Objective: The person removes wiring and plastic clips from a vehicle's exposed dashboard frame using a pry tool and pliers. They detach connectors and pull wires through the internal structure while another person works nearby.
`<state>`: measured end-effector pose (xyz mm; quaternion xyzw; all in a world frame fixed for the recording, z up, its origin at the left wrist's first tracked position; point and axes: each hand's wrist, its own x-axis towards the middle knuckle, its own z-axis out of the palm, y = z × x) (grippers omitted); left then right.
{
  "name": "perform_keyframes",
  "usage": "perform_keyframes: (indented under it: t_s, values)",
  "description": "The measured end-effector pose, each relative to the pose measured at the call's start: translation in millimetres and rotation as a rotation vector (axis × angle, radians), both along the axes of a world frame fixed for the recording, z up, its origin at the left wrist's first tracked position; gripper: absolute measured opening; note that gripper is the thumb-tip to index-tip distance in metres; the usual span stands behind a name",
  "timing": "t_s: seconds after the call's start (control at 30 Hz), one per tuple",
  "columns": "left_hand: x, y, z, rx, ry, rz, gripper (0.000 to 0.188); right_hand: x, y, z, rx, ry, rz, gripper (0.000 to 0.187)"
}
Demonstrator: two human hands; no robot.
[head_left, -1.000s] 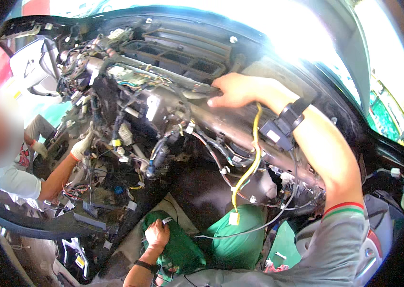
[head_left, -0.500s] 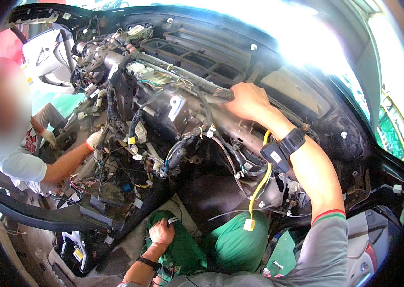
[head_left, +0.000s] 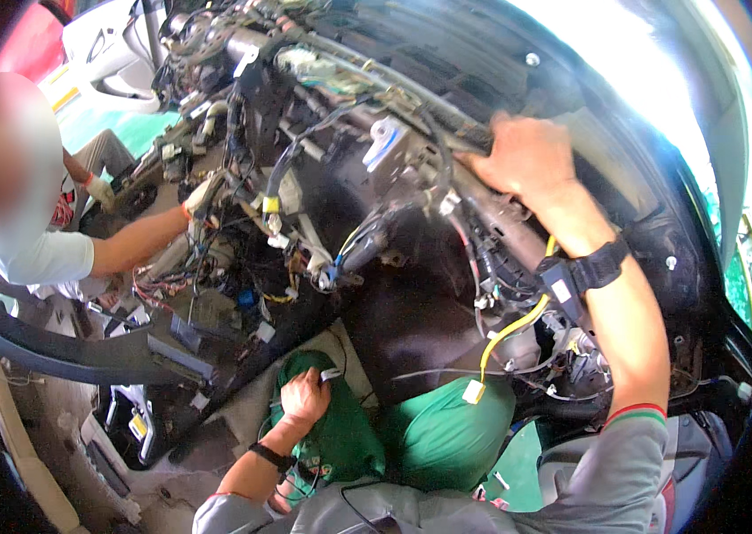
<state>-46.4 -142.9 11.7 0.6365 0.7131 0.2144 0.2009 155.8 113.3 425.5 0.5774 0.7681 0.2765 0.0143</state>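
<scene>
In the head view, my right hand (head_left: 527, 160) reaches forward to the bare dashboard crossbeam (head_left: 518, 233). Its fingers are curled round the dark taped wiring harness (head_left: 447, 120) that runs along the beam, and the fingertips are partly hidden and slightly blurred. Resting over my left thigh, my left hand (head_left: 305, 399) is closed on a small tool (head_left: 330, 374) with a pale, metal-looking tip; the rest of it is hidden in the fist. Below my right forearm a yellow cable (head_left: 511, 331) hangs, its white connector (head_left: 474, 392) lying against my green-trousered right knee.
At the left, a co-worker's gloved hand (head_left: 204, 194) is among loose wires of the stripped dashboard. A dark curved trim piece (head_left: 64, 343) lies left of my legs. Several connectors dangle from the beam, including a yellow one (head_left: 271, 205). The windscreen edge rises beyond my right hand.
The view has shifted, so the dashboard sits higher and further right. My right hand stays at the harness by the beam, its fingers slightly less wrapped. My left hand keeps its hold.
</scene>
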Motion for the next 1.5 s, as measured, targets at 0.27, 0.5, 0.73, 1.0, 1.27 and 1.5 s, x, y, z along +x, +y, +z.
perform_keyframes:
  t_s: [0.27, 0.5, 0.73, 1.0, 1.27, 1.5]
  values:
    - [1, 5, -1, -0.061, -0.005, 0.007, 0.021, 16, 33, -21, 0.382, -0.145, 0.597, 0.043]
    - [2, 7, -1, 0.000, -0.005, -0.001, 0.019, 18, 22, -17, 0.267, -0.053, 0.564, 0.023]
    - [2, 6, -9, -0.007, -0.026, 0.008, 0.019, 15, 24, -23, 0.297, -0.009, 0.546, 0.026]
    - [14, 17, -7, 0.018, -0.075, -0.028, 0.019, 10, 10, -15, 0.386, -0.301, 0.342, 0.044]
    - [5, 10, -10, -0.034, -0.024, 0.001, 0.019, -17, 10, -16, 0.223, -0.300, 0.329, 0.030]
    - [4, 7, -9, -0.054, -0.005, 0.020, 0.019, -13, 28, -25, 0.240, -0.385, 0.352, 0.018]
